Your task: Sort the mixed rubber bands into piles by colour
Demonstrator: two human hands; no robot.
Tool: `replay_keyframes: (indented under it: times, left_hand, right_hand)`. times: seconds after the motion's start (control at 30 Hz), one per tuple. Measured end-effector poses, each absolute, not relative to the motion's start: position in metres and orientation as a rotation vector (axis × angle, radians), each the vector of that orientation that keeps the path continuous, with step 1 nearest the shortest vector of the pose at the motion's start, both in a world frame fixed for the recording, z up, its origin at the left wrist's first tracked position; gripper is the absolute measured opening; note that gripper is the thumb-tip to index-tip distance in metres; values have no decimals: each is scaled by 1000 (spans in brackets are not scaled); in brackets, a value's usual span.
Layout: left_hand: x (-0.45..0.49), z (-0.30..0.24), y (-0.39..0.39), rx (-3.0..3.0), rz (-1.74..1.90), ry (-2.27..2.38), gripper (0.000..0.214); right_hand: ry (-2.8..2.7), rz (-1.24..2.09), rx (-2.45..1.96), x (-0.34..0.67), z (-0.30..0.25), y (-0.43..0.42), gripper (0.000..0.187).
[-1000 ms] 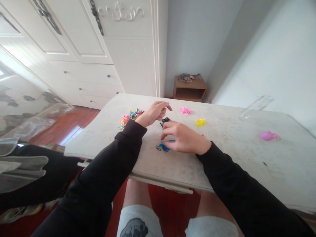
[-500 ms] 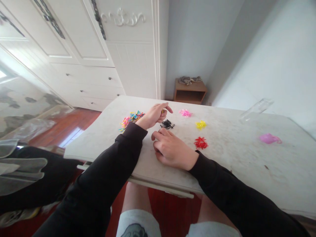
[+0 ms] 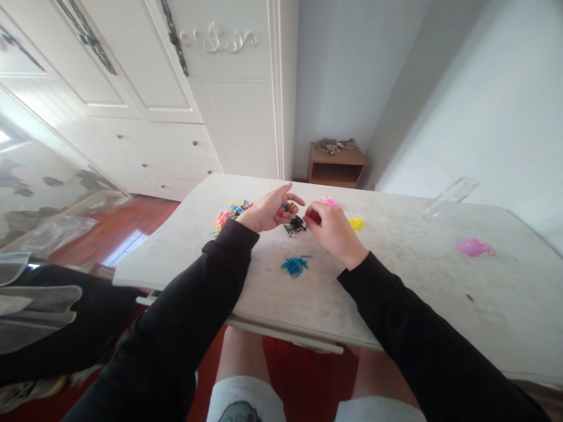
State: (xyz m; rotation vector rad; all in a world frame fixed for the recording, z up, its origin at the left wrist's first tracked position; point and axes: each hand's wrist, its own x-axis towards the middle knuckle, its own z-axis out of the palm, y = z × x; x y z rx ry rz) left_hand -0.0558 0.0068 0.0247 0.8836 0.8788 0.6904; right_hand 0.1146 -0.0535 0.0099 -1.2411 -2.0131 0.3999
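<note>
My left hand (image 3: 275, 209), palm turned up, curls its fingers round several mixed-colour rubber bands (image 3: 288, 207). My right hand (image 3: 332, 230) is closed in a pinch just right of those fingers; whatever is between its fingertips is too small to make out. Below both hands lies a pile of black rubber bands (image 3: 294, 225). Nearer to me is a blue pile (image 3: 294, 266). A mixed pile (image 3: 231, 215) sits left of my left wrist. Partly behind my right hand show a pink pile (image 3: 329, 201) and a yellow pile (image 3: 356, 223). The red pile is hidden by that hand.
The piles lie on a white table (image 3: 396, 281). On its right side are a clear plastic container (image 3: 453, 197) lying tilted and a pink pouch-like object (image 3: 475, 247). A brown nightstand (image 3: 337, 164) stands beyond the far edge, beside a white wardrobe (image 3: 237, 117).
My right hand has moved up and right, from over the blue pile to beside my left fingers. The blue pile has come into view and the red one is covered. My left hand has turned more palm up.
</note>
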Motion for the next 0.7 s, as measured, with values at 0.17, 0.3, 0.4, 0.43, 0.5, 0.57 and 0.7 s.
replay_keyframes:
  times: [0.17, 0.3, 0.4, 0.43, 0.5, 0.57, 0.7]
  left_hand:
    - [-56, 21, 6, 956, 600, 821, 53]
    - [-55, 15, 5, 1047, 512, 723, 52]
    - [-54, 10, 5, 1110, 435, 665, 54]
    - [-54, 9, 5, 1124, 411, 648, 55]
    - [-53, 8, 4, 1140, 378, 634, 57]
    - [-53, 8, 2, 1144, 365, 648, 57]
    - [-51, 10, 0, 1130, 379, 686, 55]
  right_hand:
    - [-1958, 388, -1272, 115, 8, -51, 10]
    - [-1938, 289, -1201, 113, 14, -54, 13]
    - [-1981, 269, -1207, 114, 14, -54, 14]
    - [-1991, 275, -1221, 114, 13, -53, 15]
    - [-1996, 284, -1242, 115, 12, -52, 15]
    - [-1994, 286, -1238, 116, 13, -52, 15]
    - [-1937, 307, -1228, 118, 17, -52, 14]
